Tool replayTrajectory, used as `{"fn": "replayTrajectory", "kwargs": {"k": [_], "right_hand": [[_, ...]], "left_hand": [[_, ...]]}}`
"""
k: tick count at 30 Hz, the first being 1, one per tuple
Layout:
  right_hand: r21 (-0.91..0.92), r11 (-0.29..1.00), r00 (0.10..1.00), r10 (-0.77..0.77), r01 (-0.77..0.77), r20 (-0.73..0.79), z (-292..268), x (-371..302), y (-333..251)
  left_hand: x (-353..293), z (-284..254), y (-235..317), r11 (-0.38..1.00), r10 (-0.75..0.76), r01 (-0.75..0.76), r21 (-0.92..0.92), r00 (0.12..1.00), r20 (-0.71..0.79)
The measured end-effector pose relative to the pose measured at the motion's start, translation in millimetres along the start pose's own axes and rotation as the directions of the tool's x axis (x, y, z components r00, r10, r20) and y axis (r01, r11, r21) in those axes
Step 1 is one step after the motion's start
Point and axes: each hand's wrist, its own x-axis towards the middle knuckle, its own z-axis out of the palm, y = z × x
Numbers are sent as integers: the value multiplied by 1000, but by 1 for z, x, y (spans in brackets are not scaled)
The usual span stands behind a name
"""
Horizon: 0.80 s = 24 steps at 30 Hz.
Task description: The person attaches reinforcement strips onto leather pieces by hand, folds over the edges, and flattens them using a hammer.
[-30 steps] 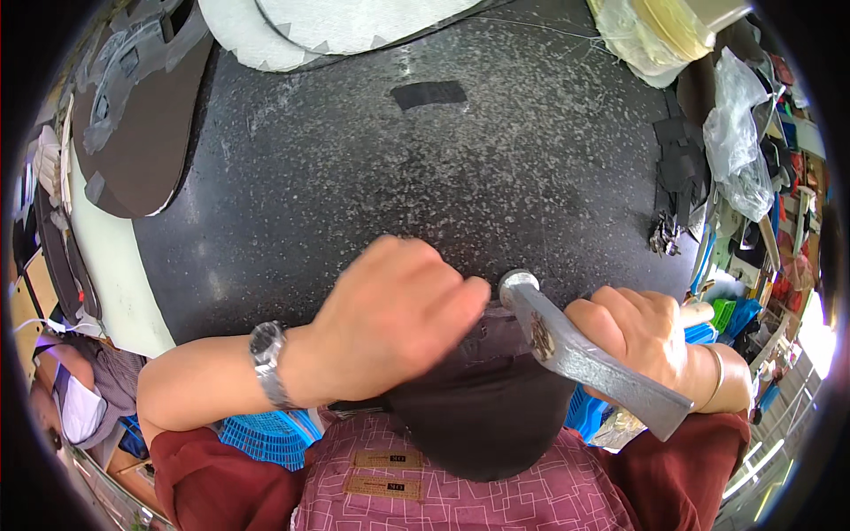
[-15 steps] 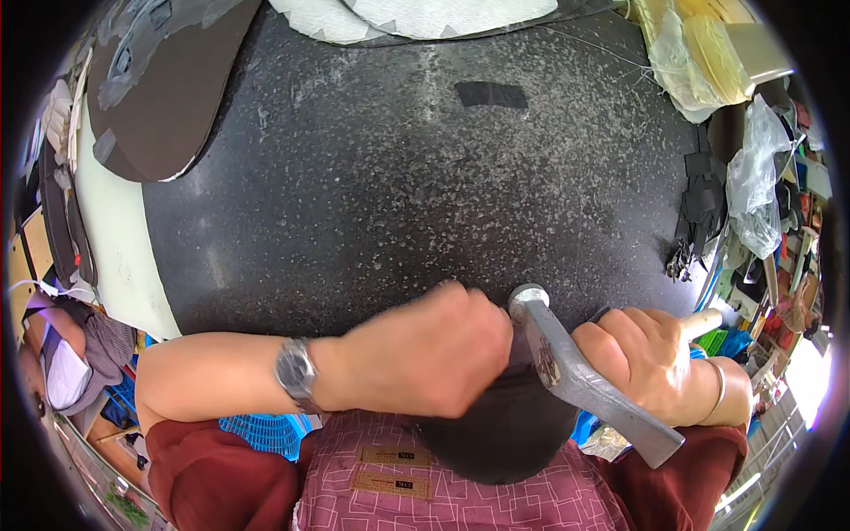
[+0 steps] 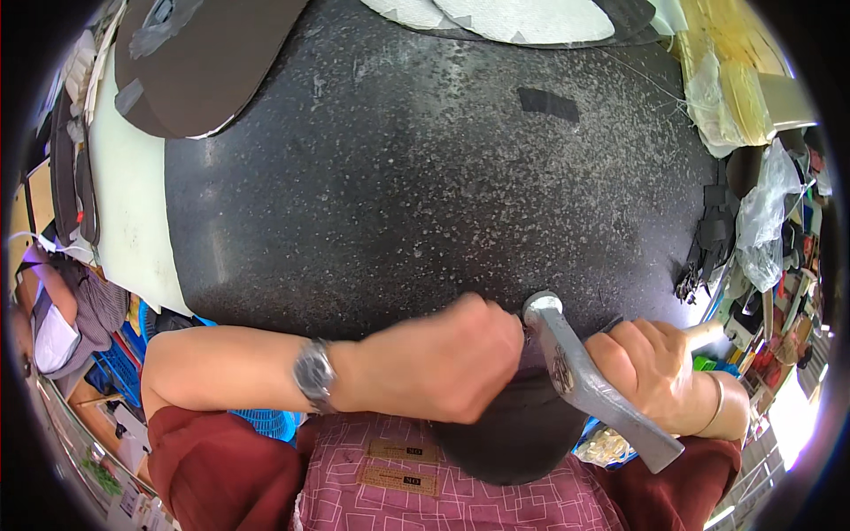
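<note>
My right hand (image 3: 651,367) is wrapped round the pale handle of a hammer (image 3: 589,376). Its round striking face points toward the table, and the flat tapered end reaches back over my lap. Just left of the hammer head, my left hand (image 3: 443,358) is closed in a fist, knuckles up. A dark brown piece with a rounded end (image 3: 513,434) hangs over my lap below the fist and hammer. Its upper part is hidden, and whether the left fingers grip it does not show.
The black, speckled work surface (image 3: 425,195) bears a small dark strip (image 3: 549,104). A large brown rounded piece (image 3: 208,71) lies far left; white rounded pieces (image 3: 531,18) lie at the back. Clear plastic (image 3: 766,217) and a yellowish wrapped bundle (image 3: 744,102) are at the right.
The view has turned slightly, so the table items sit differently in the picture. Both hands and the hammer keep nearly the same pose, the left fist a little further right in view.
</note>
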Motion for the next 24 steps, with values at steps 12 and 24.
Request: {"fn": "replayTrajectory", "kwargs": {"k": [12, 24], "right_hand": [[118, 991, 998, -61, 56, 36, -6, 11, 6], [53, 996, 994, -76, 72, 83, -5, 24, -10]], "left_hand": [[-10, -9, 13, 978, 75, -84, 190, 996, 53], [-27, -8, 18, 962, -241, 228, -148, 968, -74]]}}
